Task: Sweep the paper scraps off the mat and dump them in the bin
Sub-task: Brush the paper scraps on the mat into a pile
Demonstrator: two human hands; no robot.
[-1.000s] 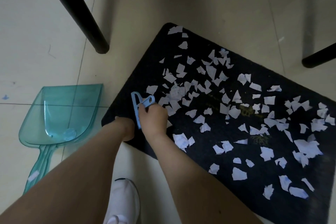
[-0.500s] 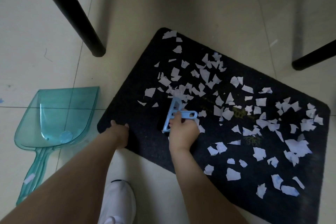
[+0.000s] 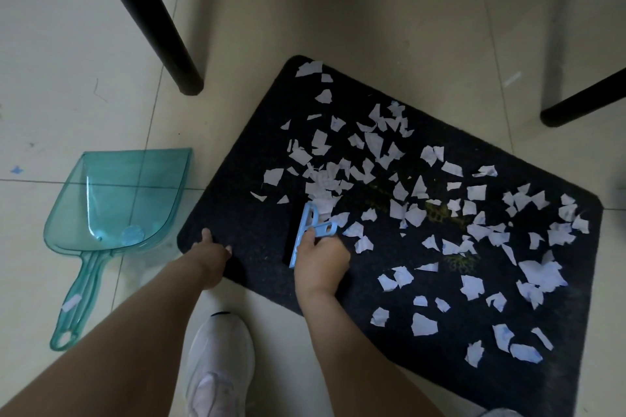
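Observation:
A black mat (image 3: 250, 159) lies on the tiled floor, strewn with several white paper scraps (image 3: 474, 223). My right hand (image 3: 321, 259) grips the handle of a small light-blue brush (image 3: 310, 223), whose dark bristles rest on the mat left of a scrap pile. My left hand (image 3: 211, 254) holds the mat's near left corner, fingers curled over its edge. A clear teal dustpan (image 3: 115, 203) lies on the floor to the left of the mat, its mouth pointing away from me. No bin is in view.
Black furniture legs stand on the floor at the upper left (image 3: 159, 30) and upper right (image 3: 582, 98). My white shoe (image 3: 220, 359) is on the tiles just below the mat's near edge. A small scrap (image 3: 71, 302) sticks to the dustpan handle.
My right hand moved the brush rightward from the mat's left edge into the scraps, then drew it slightly back toward me. The left hand stayed on the mat corner.

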